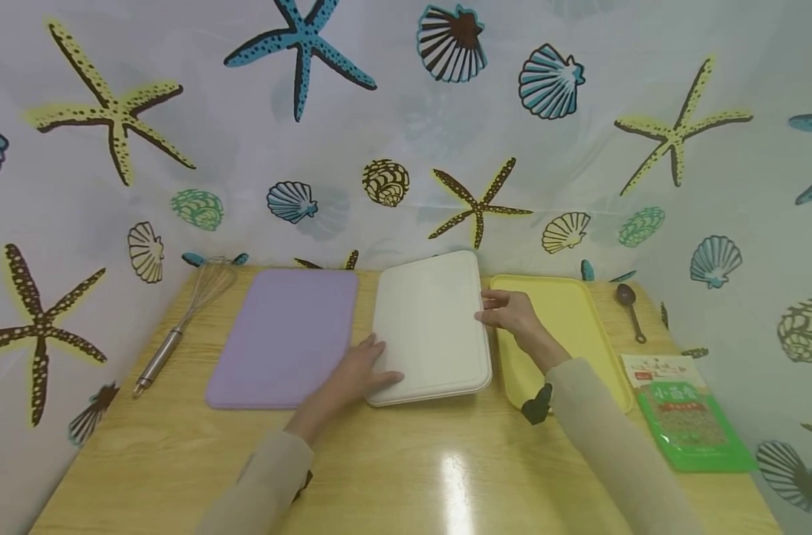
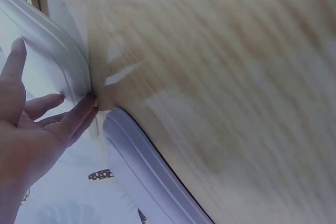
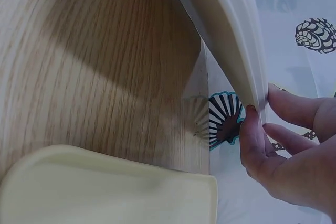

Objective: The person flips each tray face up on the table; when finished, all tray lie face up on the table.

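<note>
A white tray [image 1: 432, 327] stands tilted in the middle of the table, its right side raised and its left side low. My right hand [image 1: 509, 319] pinches the raised right edge; in the right wrist view the thumb is on one side of the rim and the fingers [image 3: 254, 137] on the other. Along the lower left edge rests my left hand [image 1: 362, 371], thumb laid over the face and fingers extended at the rim, as the left wrist view also shows. A purple tray [image 1: 285, 334] lies to the left, a yellow tray [image 1: 559, 319] to the right, partly beneath my right forearm.
A whisk [image 1: 178, 334] lies at the far left. On the right are a dark brown spoon [image 1: 629, 308] and a green-and-white food packet [image 1: 689, 416]. Patterned curtain [image 1: 392, 111] closes off the back and sides of the wooden table [image 1: 392, 468].
</note>
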A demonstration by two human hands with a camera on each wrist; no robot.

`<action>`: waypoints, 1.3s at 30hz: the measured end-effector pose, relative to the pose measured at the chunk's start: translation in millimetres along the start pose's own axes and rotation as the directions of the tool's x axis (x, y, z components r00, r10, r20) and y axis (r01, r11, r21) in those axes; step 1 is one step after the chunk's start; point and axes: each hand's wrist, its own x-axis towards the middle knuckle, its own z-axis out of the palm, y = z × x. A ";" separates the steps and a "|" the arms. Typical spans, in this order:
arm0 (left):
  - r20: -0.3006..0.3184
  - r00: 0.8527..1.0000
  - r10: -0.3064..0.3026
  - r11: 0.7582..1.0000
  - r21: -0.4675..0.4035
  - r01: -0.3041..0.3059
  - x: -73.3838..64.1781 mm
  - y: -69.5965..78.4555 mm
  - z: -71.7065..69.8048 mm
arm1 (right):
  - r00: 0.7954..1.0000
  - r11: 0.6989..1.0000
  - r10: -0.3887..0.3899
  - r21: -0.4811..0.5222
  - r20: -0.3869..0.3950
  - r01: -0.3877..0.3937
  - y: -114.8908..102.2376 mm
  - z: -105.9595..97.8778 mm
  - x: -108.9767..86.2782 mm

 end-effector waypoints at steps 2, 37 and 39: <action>0.007 1.000 0.004 1.000 0.011 -0.004 -4.1 3.6 3.3 | 1.000 1.000 0.005 0.001 -0.003 -0.005 -0.5 -1.3 -0.6; -0.047 0.994 0.098 0.983 -0.149 -0.104 -29.1 34.8 18.8 | 0.992 0.981 -0.031 0.194 0.123 0.006 -59.1 -18.1 -11.1; -0.063 0.992 0.106 0.983 -0.146 -0.114 -29.2 36.4 20.7 | 0.990 0.973 -0.039 0.229 0.132 0.008 -63.7 -16.7 -12.0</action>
